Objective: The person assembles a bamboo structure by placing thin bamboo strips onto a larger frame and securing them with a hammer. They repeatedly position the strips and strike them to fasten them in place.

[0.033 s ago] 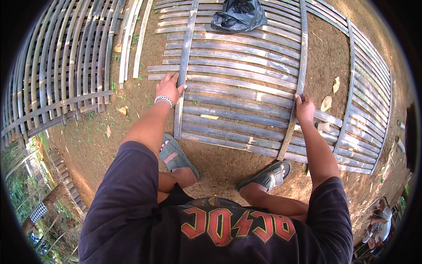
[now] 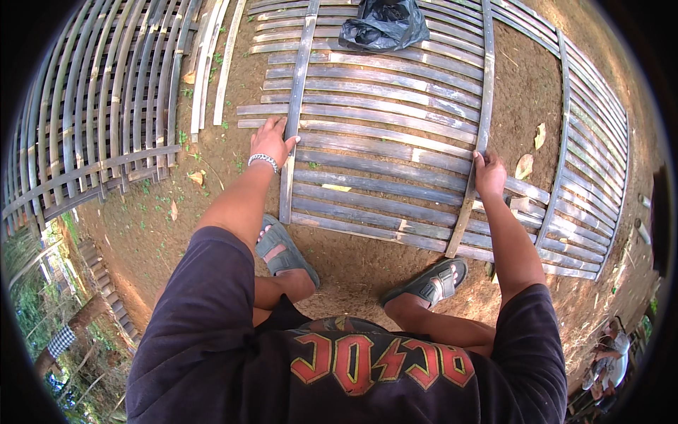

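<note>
Slatted panel (image 2: 381,169), grey-brown, bamboo-like, lying flat on the bare ground (image 2: 339,244) in front of the person; long thin strips run crosswise with gaps between, some weathered dark, some paler, and their ends stick out unevenly past the left rail (image 2: 301,78). A right rail (image 2: 486,99) runs roughly parallel to it, and more slatting sits past a mostly bare gap on the right (can't tell whether that's the same piece). Panel is under and between the two hands: left rail beneath the left hand, right rail at the fingertips of the right hand, near edge of the panel just ahead of the sandals (image 2: 286,258). Left hand (image 2: 272,140), chain bracelet (image 2: 263,161) on the wrist, lies over the left rail, fingers pointing away and close together, thumb set apart by a narrow gap with its tip on the rail; can't tell if it grips. Right hand (image 2: 492,178) has its fingers curled in, thumb side against the right rail; underside hidden, so can't tell whether they close round it. Black plastic bag (image 2: 385,27) rests crumpled toward the panel's far edge. Loose strips (image 2: 230,63) lie left of it, then a second slatted panel (image 2: 106,165).
</note>
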Action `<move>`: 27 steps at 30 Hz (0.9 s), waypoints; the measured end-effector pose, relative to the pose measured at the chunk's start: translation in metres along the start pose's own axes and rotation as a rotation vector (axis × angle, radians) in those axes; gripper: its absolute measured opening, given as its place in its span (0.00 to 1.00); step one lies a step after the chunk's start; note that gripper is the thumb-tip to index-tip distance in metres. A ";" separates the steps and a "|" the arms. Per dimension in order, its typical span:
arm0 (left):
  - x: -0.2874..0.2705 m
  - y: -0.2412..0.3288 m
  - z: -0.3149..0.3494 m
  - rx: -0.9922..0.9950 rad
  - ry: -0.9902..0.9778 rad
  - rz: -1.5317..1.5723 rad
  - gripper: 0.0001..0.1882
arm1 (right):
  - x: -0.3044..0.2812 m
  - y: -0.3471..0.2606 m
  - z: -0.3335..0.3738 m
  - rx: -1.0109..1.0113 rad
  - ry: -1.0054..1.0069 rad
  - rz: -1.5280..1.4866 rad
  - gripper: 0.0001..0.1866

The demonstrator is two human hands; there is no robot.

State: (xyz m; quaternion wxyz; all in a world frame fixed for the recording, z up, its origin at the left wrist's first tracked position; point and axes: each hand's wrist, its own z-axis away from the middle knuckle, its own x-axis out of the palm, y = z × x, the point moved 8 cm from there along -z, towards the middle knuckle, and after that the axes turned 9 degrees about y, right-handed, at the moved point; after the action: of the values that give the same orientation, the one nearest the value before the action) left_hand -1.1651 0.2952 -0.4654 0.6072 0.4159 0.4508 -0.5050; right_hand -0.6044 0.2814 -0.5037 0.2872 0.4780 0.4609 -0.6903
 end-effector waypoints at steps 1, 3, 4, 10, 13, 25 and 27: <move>0.000 0.000 0.000 -0.001 -0.001 0.000 0.36 | 0.000 0.001 0.000 -0.006 0.009 -0.009 0.22; -0.001 0.001 0.000 0.004 -0.002 -0.004 0.35 | 0.001 0.001 0.000 -0.018 0.028 -0.025 0.23; -0.001 0.002 0.000 0.009 -0.001 -0.010 0.35 | 0.001 0.002 0.000 -0.011 0.021 -0.017 0.23; 0.006 -0.001 0.001 0.016 0.039 -0.032 0.35 | 0.006 0.003 0.000 0.014 0.014 -0.020 0.24; 0.006 0.000 -0.001 0.020 0.045 -0.044 0.35 | 0.003 0.002 0.001 0.042 -0.004 -0.024 0.24; 0.002 0.022 -0.024 -0.086 0.006 -0.077 0.49 | 0.020 0.017 -0.011 0.187 0.056 -0.259 0.31; 0.006 0.021 -0.029 -0.062 -0.026 -0.094 0.50 | 0.021 0.016 -0.010 0.179 0.056 -0.195 0.29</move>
State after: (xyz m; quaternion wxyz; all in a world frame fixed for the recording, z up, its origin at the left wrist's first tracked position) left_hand -1.1474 0.3243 -0.4777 0.6012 0.3687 0.4772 -0.5243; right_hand -0.5950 0.2850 -0.5303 0.1621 0.4736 0.4497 -0.7397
